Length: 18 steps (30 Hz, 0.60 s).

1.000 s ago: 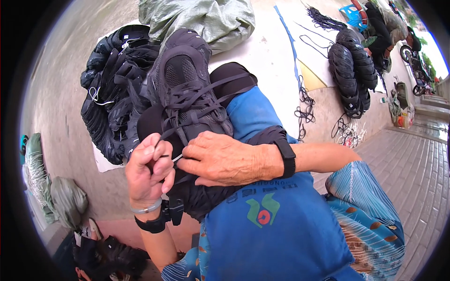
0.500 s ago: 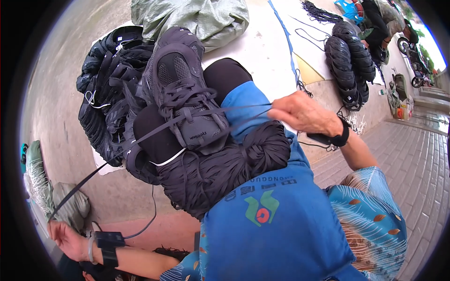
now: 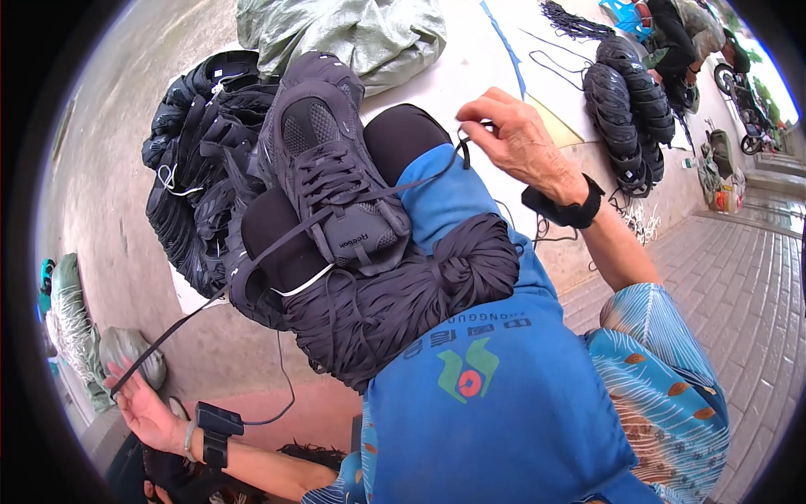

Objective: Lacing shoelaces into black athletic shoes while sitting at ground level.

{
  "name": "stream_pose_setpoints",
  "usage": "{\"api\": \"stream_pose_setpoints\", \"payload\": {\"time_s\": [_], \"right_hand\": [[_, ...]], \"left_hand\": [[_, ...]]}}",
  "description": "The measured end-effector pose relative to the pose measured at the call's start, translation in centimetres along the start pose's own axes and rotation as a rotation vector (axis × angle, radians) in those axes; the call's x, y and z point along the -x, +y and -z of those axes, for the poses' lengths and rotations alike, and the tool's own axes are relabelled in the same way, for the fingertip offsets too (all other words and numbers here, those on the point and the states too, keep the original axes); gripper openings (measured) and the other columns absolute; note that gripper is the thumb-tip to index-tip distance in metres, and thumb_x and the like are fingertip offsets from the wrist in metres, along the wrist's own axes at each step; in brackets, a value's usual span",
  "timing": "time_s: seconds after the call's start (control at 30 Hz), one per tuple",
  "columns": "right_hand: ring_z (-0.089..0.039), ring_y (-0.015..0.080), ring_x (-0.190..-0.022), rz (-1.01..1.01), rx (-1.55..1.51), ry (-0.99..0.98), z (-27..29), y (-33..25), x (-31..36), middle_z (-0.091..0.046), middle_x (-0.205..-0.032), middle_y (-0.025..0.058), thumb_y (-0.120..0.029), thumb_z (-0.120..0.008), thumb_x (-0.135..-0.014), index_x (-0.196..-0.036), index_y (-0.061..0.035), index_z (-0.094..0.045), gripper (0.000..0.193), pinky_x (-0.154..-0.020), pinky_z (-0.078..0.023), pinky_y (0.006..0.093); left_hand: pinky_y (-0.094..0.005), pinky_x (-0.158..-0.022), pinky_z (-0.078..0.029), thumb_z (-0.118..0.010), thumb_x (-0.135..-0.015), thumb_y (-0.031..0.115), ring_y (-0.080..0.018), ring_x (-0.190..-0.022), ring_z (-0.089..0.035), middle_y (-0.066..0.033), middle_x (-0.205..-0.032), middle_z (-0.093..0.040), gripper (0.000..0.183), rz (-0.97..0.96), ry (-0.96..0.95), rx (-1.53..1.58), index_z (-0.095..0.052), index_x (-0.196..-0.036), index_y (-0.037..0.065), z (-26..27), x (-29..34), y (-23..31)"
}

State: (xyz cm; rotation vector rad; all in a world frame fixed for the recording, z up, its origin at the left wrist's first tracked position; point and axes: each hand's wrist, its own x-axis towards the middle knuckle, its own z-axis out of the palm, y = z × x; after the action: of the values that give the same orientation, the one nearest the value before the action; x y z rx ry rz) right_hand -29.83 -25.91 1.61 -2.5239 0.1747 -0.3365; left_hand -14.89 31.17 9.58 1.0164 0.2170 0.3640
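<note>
A dark grey running shoe (image 3: 315,118) rests between my knees, toe pointing away, with its flat laces (image 3: 327,189) threaded across the tongue. My right hand (image 3: 520,143) is raised beyond the right knee, thumb and fingers pinched on one lace end, which sags and curls below the fingertips. Out at the lower left, my left hand (image 3: 151,412) has the other lace end across its partly spread fingers; that lace runs nearly straight back to the shoe. A thick bundle of dark laces (image 3: 361,311) lies over my lap, on the blue apron (image 3: 495,420).
At left sits a heap of black shoes (image 3: 201,151). A pale green woven sack (image 3: 344,42) stands ahead. More black shoes (image 3: 625,109) are stacked in a row at right, near loose dark laces (image 3: 575,21). A person (image 3: 680,42) sits at the far right.
My right hand has risen away from the shoe, and its lace has gone from straight to slack. The left hand has shifted slightly right and up, its fingers more spread. Lacing lies flatter.
</note>
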Motion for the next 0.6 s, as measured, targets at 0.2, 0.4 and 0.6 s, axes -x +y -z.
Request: {"api": "stream_pose_setpoints", "payload": {"time_s": [0.2,0.4,0.6], "right_hand": [[-0.059,0.0269,-0.072,0.334,-0.15,-0.08,-4.2,-6.9,-0.8,-0.053,-0.087,0.0087,-0.01,-0.069,-0.079,-0.1,-0.0068,-0.062,0.022,-0.061,-0.049,0.036],[-0.058,0.0258,-0.071,0.351,-0.104,-0.158,-6.2,-7.5,-1.6,-0.05,-0.083,0.01,-0.012,-0.066,-0.081,-0.091,-0.0045,-0.059,0.015,-0.059,-0.048,0.0372],[-0.047,0.0179,-0.063,0.002,-0.432,-0.61,-5.2,-5.9,-4.0,-0.049,-0.071,0.0071,-0.023,-0.069,-0.075,-0.073,0.0012,-0.052,0.029,-0.057,-0.039,0.0319]], "left_hand": [[-0.0274,-0.057,-0.028,-0.04,-0.088,-0.004,-0.0139,-0.054,-0.028,-0.0058,-0.073,-0.031,0.02,0.266,-0.407,0.437,-0.03,-0.073,0.006,1.5,-2.4,2.2],[-0.0259,-0.052,-0.027,-0.039,-0.092,0.0,-0.0134,-0.055,-0.029,-0.0054,-0.072,-0.032,0.022,0.222,-0.42,0.364,-0.03,-0.073,0.005,3.1,-2.3,3.8],[-0.0251,-0.049,-0.024,-0.037,-0.098,0.003,-0.0123,-0.053,-0.026,-0.004,-0.069,-0.029,0.015,0.14,-0.364,0.193,-0.042,-0.087,-0.005,3.5,-1.5,1.9]]}}
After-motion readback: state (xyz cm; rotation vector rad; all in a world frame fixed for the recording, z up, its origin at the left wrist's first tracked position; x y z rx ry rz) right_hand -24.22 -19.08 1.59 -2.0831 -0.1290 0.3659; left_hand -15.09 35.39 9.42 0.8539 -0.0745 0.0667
